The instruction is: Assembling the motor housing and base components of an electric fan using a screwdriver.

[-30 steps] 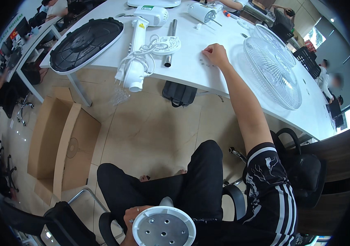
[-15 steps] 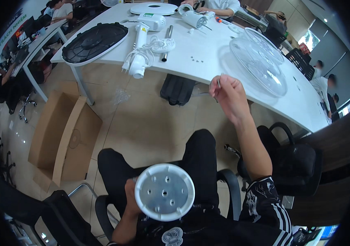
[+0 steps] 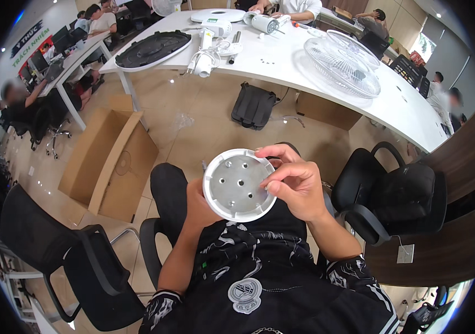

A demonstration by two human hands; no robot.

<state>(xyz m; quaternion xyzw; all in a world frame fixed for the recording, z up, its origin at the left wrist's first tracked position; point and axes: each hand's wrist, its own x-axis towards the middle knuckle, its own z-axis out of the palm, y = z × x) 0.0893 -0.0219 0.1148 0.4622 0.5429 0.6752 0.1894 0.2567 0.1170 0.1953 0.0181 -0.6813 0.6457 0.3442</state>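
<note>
My left hand [image 3: 198,206] grips the side of a round white housing [image 3: 209,193], tilted so its open end faces up. Inside it lies a grey metal plate [image 3: 231,189] with several holes. My right hand [image 3: 298,186] is at the housing's right rim, its upper fingers touching the edge. Its thumb and a fingertip come together over the plate's right side; whatever small thing they pinch is too hidden to name. Most of the left hand's fingers are concealed behind the housing.
Beyond my knees is a white table [image 3: 282,61] with clear fan grilles [image 3: 340,64], a white fan stand part with a coiled cord [image 3: 207,53], a metal tube [image 3: 234,49], a black oval base [image 3: 154,49] and several tiny pieces [image 3: 268,62]. A cardboard box [image 3: 109,161], backpack [image 3: 253,106] and chairs [image 3: 387,192] stand around.
My right hand has come back from the table edge to the housing's rim. The left hand has raised the housing away from my body, and the view has shifted.
</note>
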